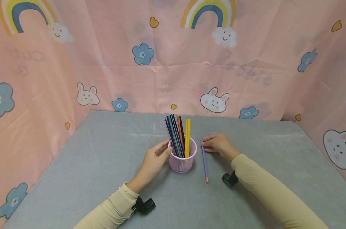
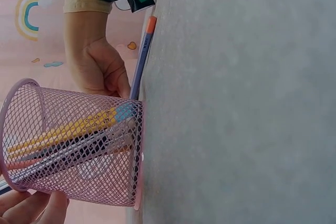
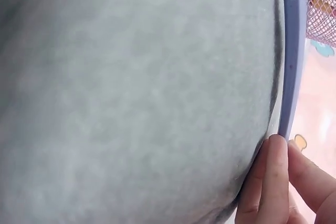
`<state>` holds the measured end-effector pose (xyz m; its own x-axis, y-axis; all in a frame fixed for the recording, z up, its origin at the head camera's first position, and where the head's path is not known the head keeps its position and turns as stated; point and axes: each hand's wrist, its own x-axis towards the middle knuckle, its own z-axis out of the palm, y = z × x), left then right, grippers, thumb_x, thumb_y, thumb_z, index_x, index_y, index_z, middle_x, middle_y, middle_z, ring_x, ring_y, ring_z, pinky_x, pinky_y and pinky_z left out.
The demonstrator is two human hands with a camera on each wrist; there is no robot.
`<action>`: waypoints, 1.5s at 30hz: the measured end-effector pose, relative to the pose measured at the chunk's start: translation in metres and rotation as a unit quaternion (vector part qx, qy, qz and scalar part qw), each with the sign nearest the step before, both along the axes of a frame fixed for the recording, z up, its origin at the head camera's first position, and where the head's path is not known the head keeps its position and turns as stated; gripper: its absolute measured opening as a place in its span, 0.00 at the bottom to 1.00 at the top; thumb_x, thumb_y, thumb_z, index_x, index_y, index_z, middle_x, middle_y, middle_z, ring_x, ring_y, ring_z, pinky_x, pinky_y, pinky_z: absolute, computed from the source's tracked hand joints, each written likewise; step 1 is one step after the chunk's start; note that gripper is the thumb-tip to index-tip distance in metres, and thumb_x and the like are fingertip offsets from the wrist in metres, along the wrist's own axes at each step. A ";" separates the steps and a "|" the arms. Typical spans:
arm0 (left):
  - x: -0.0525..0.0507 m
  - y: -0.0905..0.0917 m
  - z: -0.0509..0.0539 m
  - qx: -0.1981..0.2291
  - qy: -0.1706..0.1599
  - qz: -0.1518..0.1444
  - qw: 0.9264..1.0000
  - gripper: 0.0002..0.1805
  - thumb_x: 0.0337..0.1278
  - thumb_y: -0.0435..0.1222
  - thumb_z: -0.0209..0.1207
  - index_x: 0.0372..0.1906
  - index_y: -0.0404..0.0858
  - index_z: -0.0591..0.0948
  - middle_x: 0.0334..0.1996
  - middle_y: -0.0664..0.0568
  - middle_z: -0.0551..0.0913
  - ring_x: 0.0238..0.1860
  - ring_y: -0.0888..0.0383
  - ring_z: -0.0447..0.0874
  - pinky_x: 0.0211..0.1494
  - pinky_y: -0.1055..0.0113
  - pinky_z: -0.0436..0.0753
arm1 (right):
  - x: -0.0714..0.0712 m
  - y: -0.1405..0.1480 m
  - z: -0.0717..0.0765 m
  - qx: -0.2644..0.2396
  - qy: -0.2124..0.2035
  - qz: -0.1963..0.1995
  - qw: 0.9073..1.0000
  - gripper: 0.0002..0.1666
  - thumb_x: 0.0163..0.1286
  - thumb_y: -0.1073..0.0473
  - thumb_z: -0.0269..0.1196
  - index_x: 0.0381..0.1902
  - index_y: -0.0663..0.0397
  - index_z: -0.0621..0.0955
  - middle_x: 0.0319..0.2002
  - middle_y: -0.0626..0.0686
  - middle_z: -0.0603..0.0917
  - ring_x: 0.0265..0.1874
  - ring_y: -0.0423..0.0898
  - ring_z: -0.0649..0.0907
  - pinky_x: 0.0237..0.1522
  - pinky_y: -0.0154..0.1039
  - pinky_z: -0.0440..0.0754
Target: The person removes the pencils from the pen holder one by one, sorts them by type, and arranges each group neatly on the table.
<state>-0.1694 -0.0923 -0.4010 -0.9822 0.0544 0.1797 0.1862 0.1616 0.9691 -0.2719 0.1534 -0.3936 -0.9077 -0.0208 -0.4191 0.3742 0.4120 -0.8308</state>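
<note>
counted in head view: one cylindrical pink mesh cup (image 1: 174,163); one loose purple pencil (image 1: 205,162); two yellow pencils (image 1: 188,136) in cup, other pencils (image 1: 179,130) overlapped, uncountable; two bare hands (image 1: 150,163); two black wrist devices (image 1: 146,206); two printed rainbows (image 1: 208,8); three white rabbit faces (image 1: 214,101); six blue flowers (image 1: 138,54); five yellow hearts (image 1: 154,22).

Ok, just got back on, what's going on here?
A person's left hand holds the side of an upright pink mesh cup with several pencils standing in it. To the cup's right, the right hand pinches a purple pencil near its far end, orange tip towards the person. That pencil is outside the cup, low over or on the grey table.
</note>
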 end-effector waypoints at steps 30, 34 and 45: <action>0.000 -0.001 0.000 -0.001 -0.007 -0.001 1.000 0.25 0.70 0.38 0.58 0.67 0.32 0.74 0.64 0.40 0.78 0.65 0.47 0.78 0.69 0.56 0.78 | 0.006 0.004 0.004 0.027 0.024 0.033 0.999 0.23 0.68 0.63 0.66 0.57 0.71 0.79 0.47 0.62 0.87 0.31 0.37 0.85 0.37 0.32 0.89; 0.000 -0.001 0.000 -0.001 -0.008 -0.001 1.000 0.25 0.70 0.37 0.58 0.67 0.32 0.74 0.64 0.40 0.79 0.65 0.47 0.78 0.69 0.56 0.78 | 0.012 0.011 0.005 -0.004 0.023 0.028 0.999 0.25 0.69 0.63 0.65 0.60 0.71 0.77 0.48 0.61 0.87 0.32 0.37 0.86 0.39 0.33 0.90; -0.001 -0.001 -0.002 0.004 -0.001 -0.004 1.000 0.24 0.70 0.35 0.57 0.66 0.30 0.74 0.64 0.38 0.78 0.65 0.44 0.78 0.69 0.56 0.78 | 0.022 0.013 0.013 -0.065 0.069 0.015 0.995 0.25 0.72 0.62 0.62 0.63 0.70 0.76 0.57 0.64 0.83 0.39 0.35 0.87 0.49 0.36 0.88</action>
